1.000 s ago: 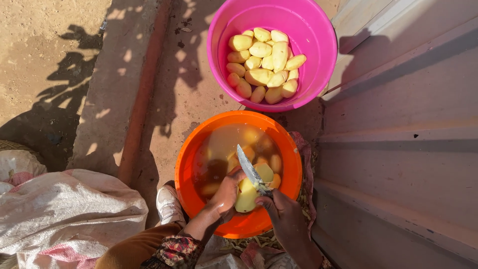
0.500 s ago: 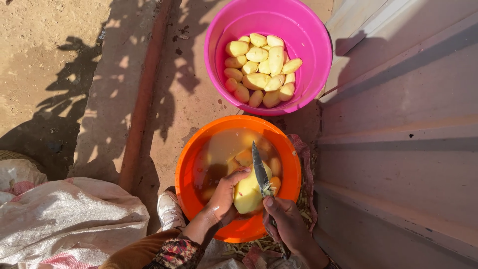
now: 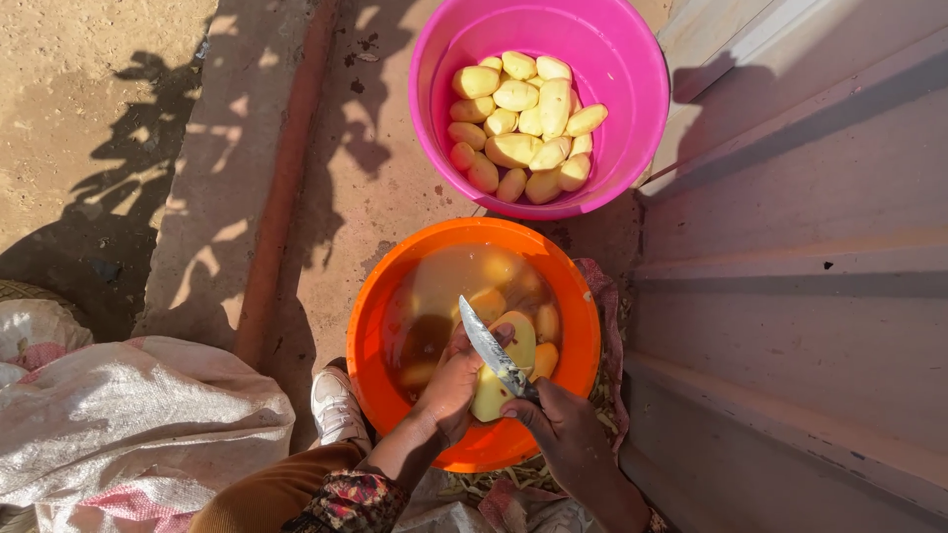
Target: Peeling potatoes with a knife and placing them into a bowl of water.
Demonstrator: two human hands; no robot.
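Note:
My left hand grips a large peeled potato over an orange basin of cloudy water with several potatoes floating in it. My right hand holds a knife by its handle, and the blade lies slanted across the potato's top. Beyond the basin stands a pink bucket holding several peeled yellow potatoes.
A white woven sack lies at the lower left. My white shoe rests beside the basin. A rusty pipe runs along the concrete. A corrugated metal sheet fills the right side. Peelings lie under the basin.
The potato and both hands have risen slightly over the water, and the knife blade has tilted from nearly upright to slanting across the potato.

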